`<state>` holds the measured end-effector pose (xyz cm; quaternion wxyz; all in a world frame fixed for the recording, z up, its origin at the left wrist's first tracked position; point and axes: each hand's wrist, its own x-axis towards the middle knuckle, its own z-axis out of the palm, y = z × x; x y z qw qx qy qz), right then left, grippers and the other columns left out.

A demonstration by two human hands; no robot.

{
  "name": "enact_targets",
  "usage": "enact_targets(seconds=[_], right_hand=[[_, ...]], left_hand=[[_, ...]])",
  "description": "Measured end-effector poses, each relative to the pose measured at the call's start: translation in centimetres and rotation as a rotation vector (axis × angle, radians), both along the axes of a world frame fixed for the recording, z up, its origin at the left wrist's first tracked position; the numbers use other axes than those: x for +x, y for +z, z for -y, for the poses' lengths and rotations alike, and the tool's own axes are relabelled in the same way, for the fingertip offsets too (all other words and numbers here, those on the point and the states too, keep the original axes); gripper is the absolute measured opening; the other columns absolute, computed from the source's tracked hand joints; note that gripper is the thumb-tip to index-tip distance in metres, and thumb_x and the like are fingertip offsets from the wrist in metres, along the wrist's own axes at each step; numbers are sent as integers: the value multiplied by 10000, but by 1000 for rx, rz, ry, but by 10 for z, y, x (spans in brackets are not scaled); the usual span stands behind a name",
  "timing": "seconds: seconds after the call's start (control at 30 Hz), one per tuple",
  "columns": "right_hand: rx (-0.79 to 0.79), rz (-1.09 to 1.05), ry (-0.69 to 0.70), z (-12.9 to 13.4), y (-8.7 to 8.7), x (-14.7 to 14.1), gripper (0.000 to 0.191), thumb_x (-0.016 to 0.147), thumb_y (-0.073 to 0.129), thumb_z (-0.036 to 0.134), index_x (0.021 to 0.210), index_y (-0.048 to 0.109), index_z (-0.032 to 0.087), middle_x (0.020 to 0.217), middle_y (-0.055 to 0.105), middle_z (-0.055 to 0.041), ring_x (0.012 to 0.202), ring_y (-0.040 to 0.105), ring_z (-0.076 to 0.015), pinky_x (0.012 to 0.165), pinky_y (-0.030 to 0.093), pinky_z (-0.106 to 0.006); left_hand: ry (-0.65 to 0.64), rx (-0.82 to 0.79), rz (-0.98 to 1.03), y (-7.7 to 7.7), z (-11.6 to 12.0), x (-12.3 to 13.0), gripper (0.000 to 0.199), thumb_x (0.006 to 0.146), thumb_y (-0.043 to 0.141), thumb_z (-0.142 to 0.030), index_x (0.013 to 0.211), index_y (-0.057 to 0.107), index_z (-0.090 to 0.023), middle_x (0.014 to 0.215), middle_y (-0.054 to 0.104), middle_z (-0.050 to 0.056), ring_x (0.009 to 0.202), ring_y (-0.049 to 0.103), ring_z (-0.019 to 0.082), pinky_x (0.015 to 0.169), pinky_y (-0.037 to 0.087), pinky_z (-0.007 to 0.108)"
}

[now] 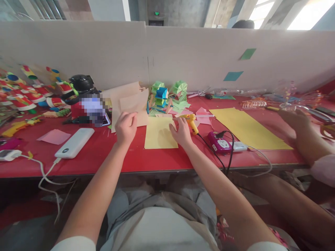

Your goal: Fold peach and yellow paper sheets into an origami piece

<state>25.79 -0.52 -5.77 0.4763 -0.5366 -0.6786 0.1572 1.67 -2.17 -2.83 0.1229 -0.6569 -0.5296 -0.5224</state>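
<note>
A pale yellow sheet of paper [160, 134] lies on the table between my two hands. My left hand [126, 128] is just left of it, in front of the brown paper [141, 101], with its fingers curled closed; whether anything is in them is hidden. My right hand [182, 131] is over the sheet's right edge, thumb and fingers bent but apart. Right beside its fingers lies a yellow glue gun [193, 123], its black cord running toward the front edge. Folded green and blue paper pieces [161, 96] stand behind the sheet.
A white power bank [75, 143], a pink paper [53, 137] and a phone [106, 120] are on the left. Right of me are a purple power strip [221, 143] and a larger yellow sheet [248, 127]. Another person's hand [295, 120] rests at far right. A partition [196, 59] stands behind.
</note>
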Motion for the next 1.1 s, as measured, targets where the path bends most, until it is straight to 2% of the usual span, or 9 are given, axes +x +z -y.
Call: enact_targets(seconds=[0.13, 0.23, 0.37, 0.5, 0.73, 0.8, 0.9, 0.97, 1.1], right_hand=[[-297, -413, 313, 4, 11, -6, 535, 892, 353, 663, 1002, 602, 202, 987, 664, -99, 908, 633, -234, 801, 524, -391], [-425, -627, 396, 4, 18, -5, 715, 889, 177, 739, 1029, 633, 206, 884, 681, -100, 930, 648, -265, 821, 529, -442], [-456, -670, 395, 2, 19, 1, 492, 829, 489, 656, 1000, 657, 227, 872, 700, -79, 942, 663, -284, 856, 538, -455], [-466, -615, 345, 2, 12, 2, 407, 734, 646, 445, 1072, 628, 219, 1002, 711, -64, 953, 673, -274, 830, 558, -432], [-415, -633, 364, 0, 10, 0, 400, 766, 560, 435, 1102, 625, 227, 962, 709, -70, 935, 673, -266, 770, 561, -410], [-436, -625, 382, 0, 13, 0, 379, 761, 566, 427, 1074, 638, 224, 937, 706, -73, 925, 667, -268, 761, 561, -419], [-470, -674, 464, 1, 15, -1, 335, 759, 554, 387, 1032, 648, 217, 973, 697, -77, 967, 645, -259, 789, 561, -427], [-487, -723, 502, 2, 17, -1, 295, 760, 528, 361, 984, 645, 208, 1001, 690, -77, 1002, 629, -249, 823, 557, -427], [-471, -769, 502, 4, 22, 0, 284, 812, 476, 402, 952, 624, 205, 1036, 693, -92, 1026, 622, -259, 847, 542, -437]], left_hand=[[-235, 53, -280, -3, 43, 35, 216, 925, 500, -183, 1003, 693, -241, 909, 706, 55, 844, 657, 160, 762, 518, 276], [-450, 59, -500, -8, 71, 59, 250, 930, 482, -146, 1055, 676, -242, 908, 713, 44, 830, 660, 149, 750, 519, 272], [-631, 2, -662, -6, 81, 73, 264, 942, 433, -105, 1016, 667, -205, 911, 714, 29, 787, 652, 125, 708, 501, 243], [-619, -45, -645, 2, 67, 65, 290, 940, 412, -94, 1022, 664, -213, 944, 711, 31, 805, 658, 125, 678, 483, 236], [-446, -100, -501, 25, 40, 43, 201, 969, 455, -207, 1018, 649, -232, 960, 702, 45, 906, 651, 176, 841, 471, 327], [-381, -92, -406, 32, 30, 39, 184, 971, 469, -265, 969, 650, -235, 1086, 685, 64, 1044, 626, 203, 937, 452, 370], [-332, -105, -297, 40, 10, 34, 161, 951, 499, -293, 916, 640, -221, 1405, 526, 73, 1357, 429, 264, 1097, 348, 455], [-310, -128, -233, 45, -4, 30, 132, 930, 527, -290, 909, 627, -207, 1477, 454, 74, 1422, 340, 292, 1134, 294, 497], [-318, -212, -156, 56, -21, 23, 106, 895, 557, -264, 919, 624, -186, 1349, 569, 101, 1327, 459, 290, 1102, 341, 478]])
